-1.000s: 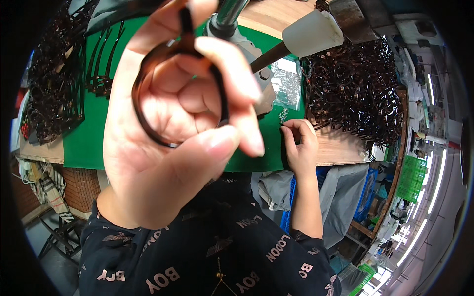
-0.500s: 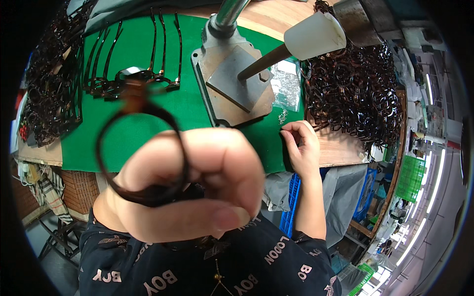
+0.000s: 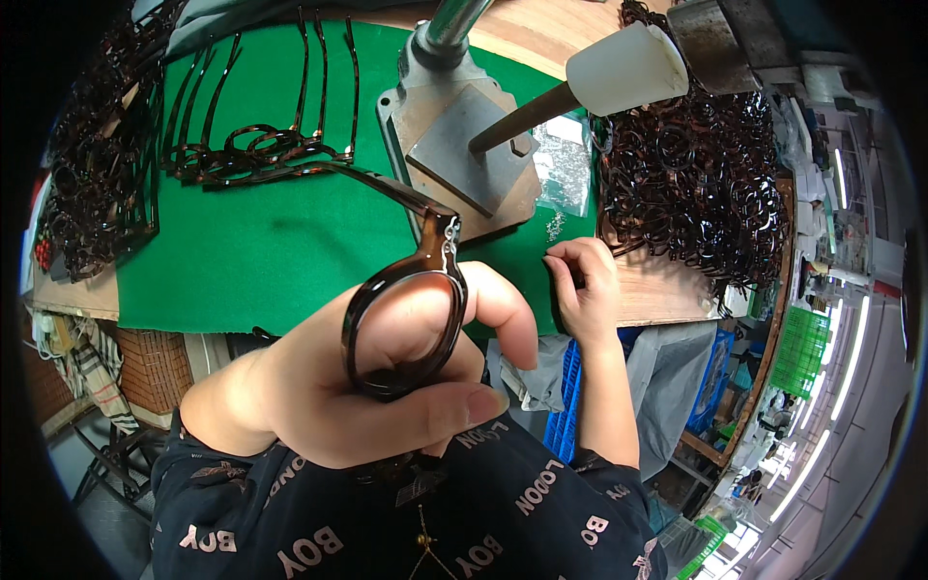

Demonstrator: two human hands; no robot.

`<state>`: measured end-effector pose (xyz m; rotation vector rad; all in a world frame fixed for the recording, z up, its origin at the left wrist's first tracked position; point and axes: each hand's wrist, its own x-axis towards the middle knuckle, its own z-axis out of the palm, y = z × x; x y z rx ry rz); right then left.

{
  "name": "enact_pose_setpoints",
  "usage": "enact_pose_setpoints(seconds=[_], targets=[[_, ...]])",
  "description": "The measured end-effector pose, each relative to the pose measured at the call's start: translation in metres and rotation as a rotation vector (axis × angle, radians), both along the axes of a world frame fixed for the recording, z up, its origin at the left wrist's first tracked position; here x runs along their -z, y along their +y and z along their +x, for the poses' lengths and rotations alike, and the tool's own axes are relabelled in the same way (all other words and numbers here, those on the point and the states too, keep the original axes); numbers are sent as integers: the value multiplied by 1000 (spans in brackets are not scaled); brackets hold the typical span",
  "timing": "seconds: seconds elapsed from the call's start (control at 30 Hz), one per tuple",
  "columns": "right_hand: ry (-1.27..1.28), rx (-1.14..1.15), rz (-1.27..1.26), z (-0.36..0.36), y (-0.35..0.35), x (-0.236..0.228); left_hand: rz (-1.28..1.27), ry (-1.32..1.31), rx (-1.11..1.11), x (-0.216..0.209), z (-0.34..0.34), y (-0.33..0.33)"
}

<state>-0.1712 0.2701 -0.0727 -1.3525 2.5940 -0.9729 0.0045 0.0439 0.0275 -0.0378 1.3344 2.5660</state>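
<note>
My left hand (image 3: 387,377) is raised close to the camera, its fingers closed round a dark tortoiseshell eyeglass frame (image 3: 447,253). One round rim lies in front of the curled fingers; a temple reaches back toward the far left. The other rim is hidden behind the hand. At the table's front edge rests my right hand (image 3: 592,290), thumb and forefinger curled together; whatever they hold, if anything, is too small to see. Just beyond it lies a small scatter of tiny clear pieces (image 3: 555,227), beside a clear plastic bag (image 3: 564,179) of similar pieces.
Several tortoiseshell frames (image 3: 261,145) stand in a row on the green mat (image 3: 222,271). A hand press (image 3: 464,159) with a white-sleeved lever (image 3: 628,70) stands at centre back. Heaps of frames lie at left (image 3: 82,193) and right (image 3: 686,184).
My left hand has moved the eyeglass frame rightward and turned it, so the hinge end and a temple now show clearly. My right hand has hardly moved.
</note>
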Motion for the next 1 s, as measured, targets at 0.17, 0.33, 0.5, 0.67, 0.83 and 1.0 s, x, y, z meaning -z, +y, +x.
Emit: enact_pose_setpoints(seconds=[0.17, 0.33, 0.5, 0.67, 0.83, 1.0], targets=[[130, -16, 108, 6, -11, -9, -59, 59, 48, 5, 0, 6], [-140, -12, 199, 14, -23, -38, -42, 32, 122, 8, -3, 11], [-528, -399, -507, 47, -63, -81, 80, 6, 214, 13, -2, 17], [-412, -506, -506, 47, -83, -84, 25, 2, 238, 11, 0, 20], [-383, -527, -501, 47, -85, -87, -41, 5, 251, 8, 0, 16], [-438, -518, -512, 46, -86, -84, -60, -11, 288, 9, -1, 14]])
